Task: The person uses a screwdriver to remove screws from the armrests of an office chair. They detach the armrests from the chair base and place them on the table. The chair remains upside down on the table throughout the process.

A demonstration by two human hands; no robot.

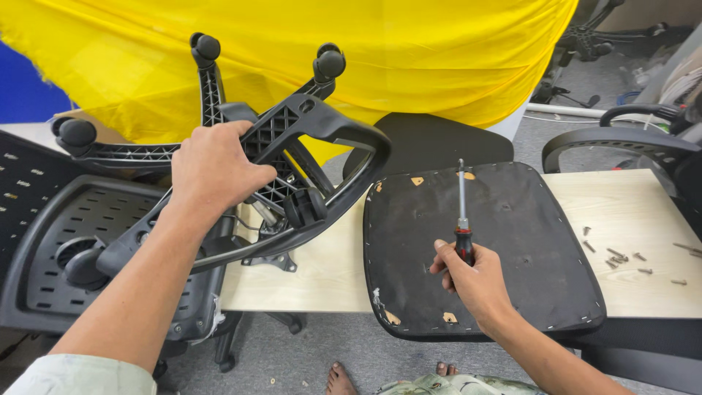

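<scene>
I take the wooden table (322, 274) as my landmark. My left hand (216, 172) is clenched around the black plastic armrest (322, 146), holding it lifted above the table's left end, with the loop of the armrest tilted toward the middle. Behind it, past the table's far left corner, the chair base (205, 88) sticks up with its casters against a yellow cloth (409, 51). Off the table's left edge lies a black perforated backrest (95, 219).

My right hand (472, 278) is gripped around the handle of a screwdriver (461, 219), whose shaft points away from me. That hand rests on the black seat pad (512, 241), which lies underside up across the middle of the table and overhangs its near edge. A scatter of loose screws (621, 257) lies on the table's right part, just beside the pad.
</scene>
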